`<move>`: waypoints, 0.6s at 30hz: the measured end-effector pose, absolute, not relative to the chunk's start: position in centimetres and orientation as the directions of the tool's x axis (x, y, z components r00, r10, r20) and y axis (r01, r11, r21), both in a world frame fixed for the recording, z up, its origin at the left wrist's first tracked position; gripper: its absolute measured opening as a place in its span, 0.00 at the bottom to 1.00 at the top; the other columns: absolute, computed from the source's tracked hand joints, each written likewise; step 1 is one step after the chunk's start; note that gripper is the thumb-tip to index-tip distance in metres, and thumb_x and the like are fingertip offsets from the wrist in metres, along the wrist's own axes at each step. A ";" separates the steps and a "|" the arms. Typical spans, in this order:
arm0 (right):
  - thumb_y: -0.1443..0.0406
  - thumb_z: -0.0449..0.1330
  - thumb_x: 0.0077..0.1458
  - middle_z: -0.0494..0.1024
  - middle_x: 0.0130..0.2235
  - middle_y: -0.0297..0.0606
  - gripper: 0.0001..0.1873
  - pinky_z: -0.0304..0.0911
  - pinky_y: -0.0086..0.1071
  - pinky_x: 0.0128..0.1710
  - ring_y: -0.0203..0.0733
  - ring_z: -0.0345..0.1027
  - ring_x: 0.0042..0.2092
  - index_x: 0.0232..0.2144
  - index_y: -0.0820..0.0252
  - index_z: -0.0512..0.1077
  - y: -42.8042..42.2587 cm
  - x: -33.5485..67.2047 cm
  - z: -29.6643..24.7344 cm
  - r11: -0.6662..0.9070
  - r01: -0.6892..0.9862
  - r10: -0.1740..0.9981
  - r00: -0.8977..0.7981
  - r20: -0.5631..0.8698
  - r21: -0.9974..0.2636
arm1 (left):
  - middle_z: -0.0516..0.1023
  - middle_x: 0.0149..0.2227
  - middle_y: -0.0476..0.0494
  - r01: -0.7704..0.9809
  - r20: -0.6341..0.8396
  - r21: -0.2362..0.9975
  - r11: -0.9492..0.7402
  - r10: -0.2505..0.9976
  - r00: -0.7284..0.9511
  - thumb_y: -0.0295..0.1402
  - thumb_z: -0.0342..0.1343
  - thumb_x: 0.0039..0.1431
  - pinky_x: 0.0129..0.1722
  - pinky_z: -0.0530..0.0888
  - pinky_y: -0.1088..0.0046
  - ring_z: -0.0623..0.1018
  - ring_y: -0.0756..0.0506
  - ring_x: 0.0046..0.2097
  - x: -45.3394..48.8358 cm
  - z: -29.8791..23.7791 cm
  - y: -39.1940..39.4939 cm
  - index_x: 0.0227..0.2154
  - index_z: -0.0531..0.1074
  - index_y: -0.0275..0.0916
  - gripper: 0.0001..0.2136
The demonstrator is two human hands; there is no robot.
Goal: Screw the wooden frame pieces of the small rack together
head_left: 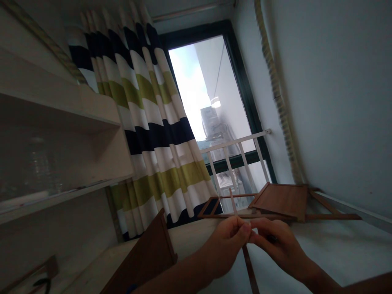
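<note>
My left hand (228,243) and my right hand (278,245) meet low in the middle of the view, fingertips pinched together. Between them runs a thin strip (233,203), pale above the fingers and dark brown below (249,269). Both hands grip it where they touch. Behind the hands a folded brown wooden table frame (283,200) lies on a pale surface (337,245).
A striped curtain (153,134) hangs left of a bright window (208,102) with a white railing (235,143). Pale shelves (61,134) stand on the left. A brown board (143,257) leans at lower left. A grey wall (337,102) fills the right.
</note>
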State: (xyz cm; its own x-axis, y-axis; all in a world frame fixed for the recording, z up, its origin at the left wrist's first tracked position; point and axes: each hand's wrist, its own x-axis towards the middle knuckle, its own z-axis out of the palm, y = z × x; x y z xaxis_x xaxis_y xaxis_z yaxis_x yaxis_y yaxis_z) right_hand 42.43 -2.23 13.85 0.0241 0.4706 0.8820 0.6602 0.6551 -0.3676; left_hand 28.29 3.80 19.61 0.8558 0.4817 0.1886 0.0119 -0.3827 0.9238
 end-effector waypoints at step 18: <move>0.61 0.61 0.52 0.58 0.16 0.23 0.06 0.47 0.22 0.16 0.29 0.51 0.17 0.27 0.56 0.68 -3.2 41.2 13.1 0.692 0.456 0.487 0.278 0.828 -0.560 | 0.64 0.27 0.49 0.030 0.228 0.861 -0.507 0.437 0.870 0.44 0.44 0.58 0.35 0.62 0.73 0.64 0.50 0.31 27.7 20.0 3.9 0.27 0.65 0.35 0.16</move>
